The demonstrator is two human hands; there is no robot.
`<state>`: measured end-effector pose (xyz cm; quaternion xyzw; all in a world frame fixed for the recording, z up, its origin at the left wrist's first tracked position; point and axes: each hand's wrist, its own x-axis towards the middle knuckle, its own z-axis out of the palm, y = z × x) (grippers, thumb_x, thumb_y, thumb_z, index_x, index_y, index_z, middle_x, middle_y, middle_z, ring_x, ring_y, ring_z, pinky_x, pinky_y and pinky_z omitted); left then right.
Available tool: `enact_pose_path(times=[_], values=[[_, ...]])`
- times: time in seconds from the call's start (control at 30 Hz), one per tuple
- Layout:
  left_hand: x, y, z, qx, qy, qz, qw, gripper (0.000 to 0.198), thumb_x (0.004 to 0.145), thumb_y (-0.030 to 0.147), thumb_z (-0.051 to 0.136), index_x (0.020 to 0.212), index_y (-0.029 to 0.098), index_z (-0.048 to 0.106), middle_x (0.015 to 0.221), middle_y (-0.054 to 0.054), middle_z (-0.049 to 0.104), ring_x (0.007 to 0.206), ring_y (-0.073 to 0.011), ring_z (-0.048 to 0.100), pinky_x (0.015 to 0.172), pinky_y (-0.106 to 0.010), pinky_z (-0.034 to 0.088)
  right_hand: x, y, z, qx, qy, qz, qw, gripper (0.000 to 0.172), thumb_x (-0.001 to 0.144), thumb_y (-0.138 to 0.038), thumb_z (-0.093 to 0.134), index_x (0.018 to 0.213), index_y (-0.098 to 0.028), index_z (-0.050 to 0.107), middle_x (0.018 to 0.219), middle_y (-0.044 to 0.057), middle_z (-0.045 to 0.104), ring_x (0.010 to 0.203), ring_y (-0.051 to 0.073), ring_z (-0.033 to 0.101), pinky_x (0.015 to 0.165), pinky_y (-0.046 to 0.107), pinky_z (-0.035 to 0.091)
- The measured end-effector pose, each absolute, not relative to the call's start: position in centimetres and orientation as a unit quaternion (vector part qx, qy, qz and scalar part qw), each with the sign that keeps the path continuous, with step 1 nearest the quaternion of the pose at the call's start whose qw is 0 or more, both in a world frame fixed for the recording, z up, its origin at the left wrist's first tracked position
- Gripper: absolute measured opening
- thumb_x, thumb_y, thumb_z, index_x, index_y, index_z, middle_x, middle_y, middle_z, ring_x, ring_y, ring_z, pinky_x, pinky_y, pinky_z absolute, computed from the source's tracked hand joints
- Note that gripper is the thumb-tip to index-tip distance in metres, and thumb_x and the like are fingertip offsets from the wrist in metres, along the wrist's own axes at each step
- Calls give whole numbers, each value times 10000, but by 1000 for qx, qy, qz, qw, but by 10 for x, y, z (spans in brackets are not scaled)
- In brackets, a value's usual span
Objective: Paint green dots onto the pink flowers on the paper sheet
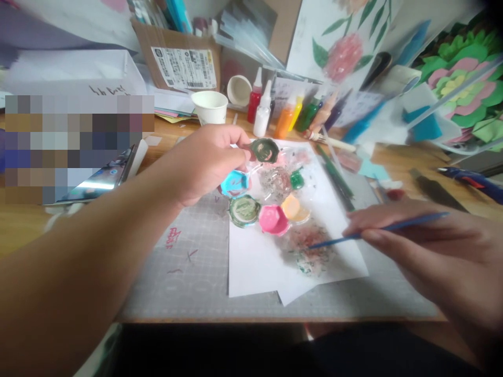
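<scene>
My left hand (204, 162) reaches over the table with its fingers pinched on the rim of a clear plastic paint palette (275, 180). The palette's wells hold dark green (264, 150), blue (234, 183), pale green (244, 210), pink (274, 219) and orange (295, 208) paint. It rests on a white sheet of paper (259, 262) smeared with reddish and green paint. My right hand (428, 251) is closed on a thin blue paintbrush (377, 230), whose tip points left at the smears on the paper.
A grey cutting mat (188, 272) lies under the paper. Behind stand several paint bottles (262, 110), a white paper cup (210, 107), a cardboard box (176, 57) and flower paintings (341, 52). A phone (100, 178) lies at the left, a glue gun (471, 180) at the right.
</scene>
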<state>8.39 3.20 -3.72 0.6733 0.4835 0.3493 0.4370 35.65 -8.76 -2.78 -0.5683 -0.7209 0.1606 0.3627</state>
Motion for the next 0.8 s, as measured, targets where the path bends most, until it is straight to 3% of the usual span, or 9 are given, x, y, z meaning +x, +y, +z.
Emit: enact_pose_path(times=[0.1, 0.23, 0.43, 0.6, 0.8], values=[[81, 33, -40, 679, 484, 347, 429, 59, 787, 222, 584, 732, 202, 577, 605, -1, 585, 531, -150, 576, 483, -288, 390, 359, -87, -29, -550, -734, 165, 362, 37, 810, -338, 699, 828, -350, 729, 818, -74, 751, 695, 143, 711, 602, 203, 594], [79, 35, -45, 680, 483, 343, 432, 59, 793, 268, 597, 780, 210, 597, 625, -10, 578, 585, -175, 588, 505, -300, 403, 359, -86, -31, -580, -711, 127, 378, 33, 802, -353, 705, 820, -339, 728, 815, -74, 750, 621, 131, 696, 541, 189, 584], [77, 34, -43, 690, 488, 327, 423, 99, 829, 293, 567, 829, 201, 604, 646, 0, 584, 590, -159, 579, 544, -306, 386, 361, -88, -31, -541, -747, 149, 356, 70, 808, -288, 694, 849, -335, 725, 860, -73, 755, 775, 146, 722, 673, 186, 610], [77, 33, -41, 698, 485, 317, 421, 136, 843, 314, 544, 840, 190, 600, 657, 11, 588, 587, -143, 575, 534, -292, 379, 358, -89, -32, -566, -723, 126, 377, 35, 809, -328, 701, 836, -318, 720, 858, -56, 752, 711, 140, 714, 594, 173, 593], [79, 34, -43, 684, 486, 332, 431, 73, 795, 275, 592, 791, 203, 602, 627, -6, 584, 572, -165, 591, 500, -290, 399, 351, -91, -31, -542, -743, 157, 361, 79, 793, -301, 705, 855, -346, 724, 856, -76, 746, 743, 149, 714, 705, 203, 612]])
